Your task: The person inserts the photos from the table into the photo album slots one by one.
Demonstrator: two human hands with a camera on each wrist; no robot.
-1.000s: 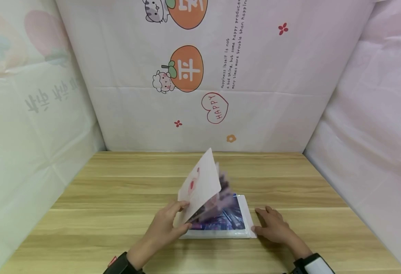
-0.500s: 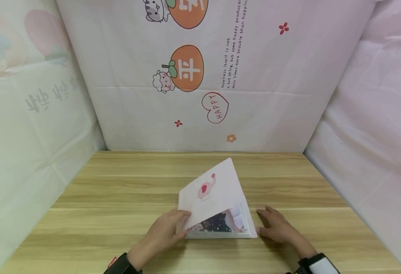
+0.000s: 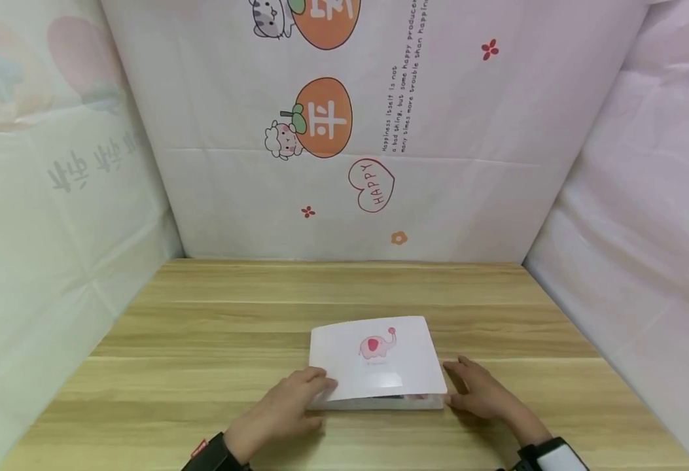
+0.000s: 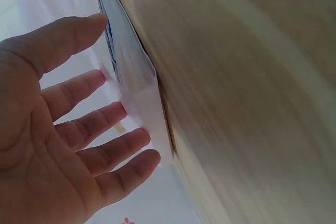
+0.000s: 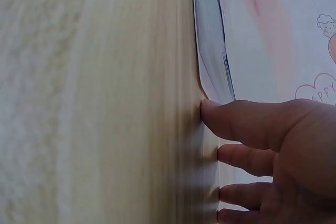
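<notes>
A white photo album [image 3: 403, 373] with a pink elephant on its cover lies on the wooden table in the head view. Its cover is down, lifted slightly at the near right edge, where a sliver of a picture shows. My left hand [image 3: 288, 405] is at the album's left side, fingertips over the cover's near left corner and thumb low in front. In the left wrist view that hand [image 4: 68, 114] has spread, relaxed fingers beside the album's page edges [image 4: 128, 51]. My right hand [image 3: 479, 392] rests on the table, thumb tip at the album's near right corner.
The wooden table [image 3: 232, 314] runs back to a white printed cloth [image 3: 450, 196] hung upright behind it. Similar cloths stand along the left [image 3: 85, 248] and right [image 3: 633, 261] sides. Each wrist wears a black strap.
The album's cover and raised pages have swung down to the right and now lie over the photo pages. My left hand's fingers have loosened from the cover; the right hand has barely moved.
</notes>
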